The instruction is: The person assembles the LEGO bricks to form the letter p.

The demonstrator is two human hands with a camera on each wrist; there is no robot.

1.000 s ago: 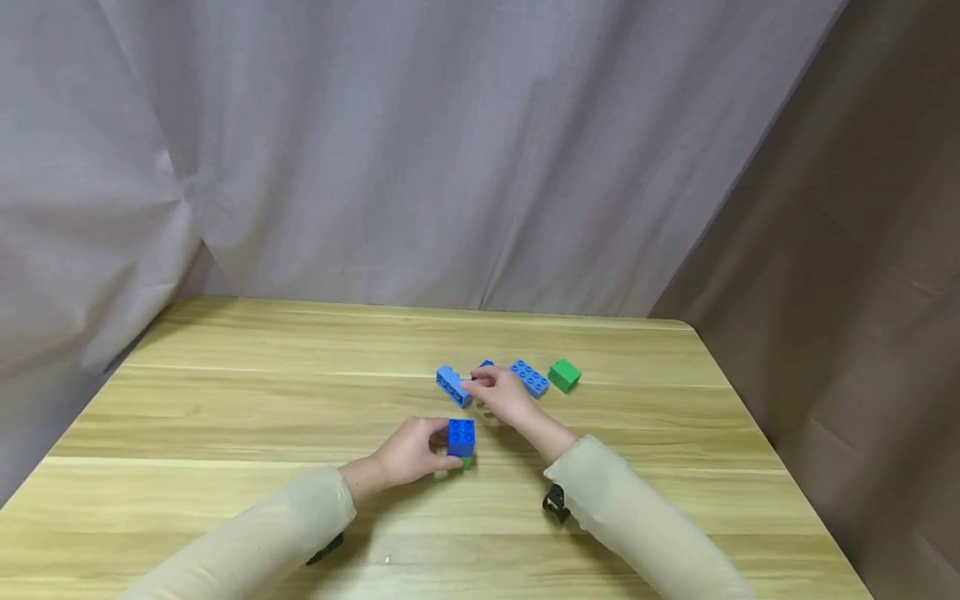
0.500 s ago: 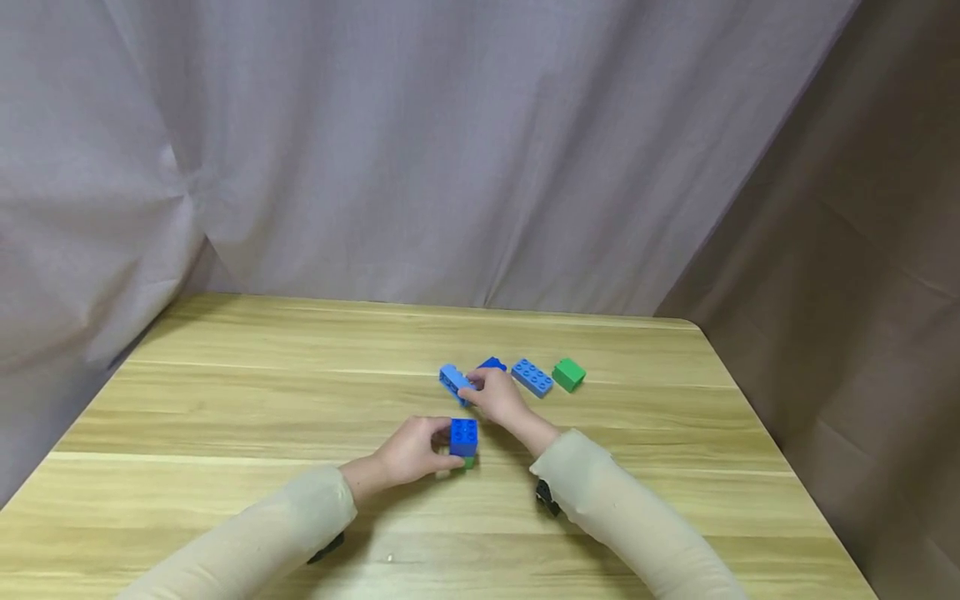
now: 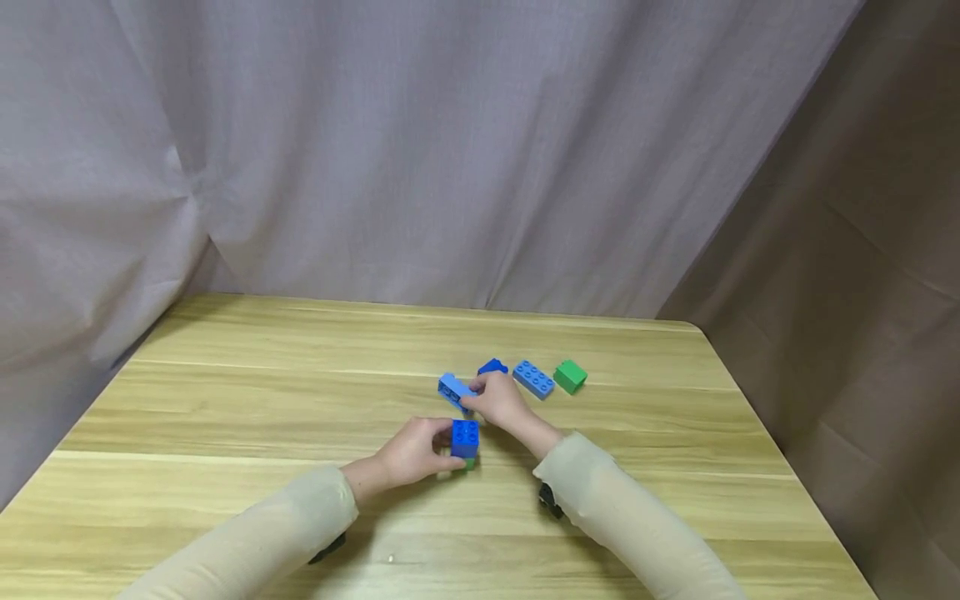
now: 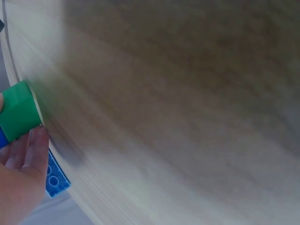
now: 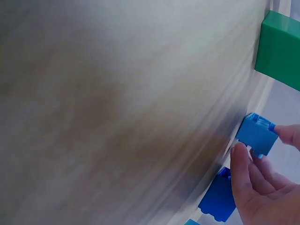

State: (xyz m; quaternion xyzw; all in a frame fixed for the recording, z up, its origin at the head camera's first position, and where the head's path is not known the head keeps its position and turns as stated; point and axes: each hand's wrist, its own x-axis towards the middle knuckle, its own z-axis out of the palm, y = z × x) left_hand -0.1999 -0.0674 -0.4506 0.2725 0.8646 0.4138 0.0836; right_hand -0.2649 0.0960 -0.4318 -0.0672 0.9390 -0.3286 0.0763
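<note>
My left hand (image 3: 411, 452) grips a small stack near the middle of the table, thumb on the near side and fingers on the far side. The stack is a dark blue building brick (image 3: 465, 437), studs up, on top of a green brick (image 4: 19, 108). Just beyond it, my right hand (image 3: 501, 400) pinches a light blue brick (image 3: 454, 392) by its right end. That brick lies on its side, hollow underside toward me. In the right wrist view, the thumb meets one face of the light blue brick (image 5: 257, 135) and the fingertips the other.
Behind my right hand lies a dark blue brick (image 3: 492, 367), partly hidden. To its right are a light blue brick (image 3: 533, 379) with its studs up and a green brick (image 3: 571, 377) on its side. A grey curtain (image 3: 420, 167) hangs beyond the table's back edge.
My right hand has shifted slightly left and closed on the light blue brick, which has turned and moved a little. More of the dark blue brick behind shows. The left hand stays on the stack.
</note>
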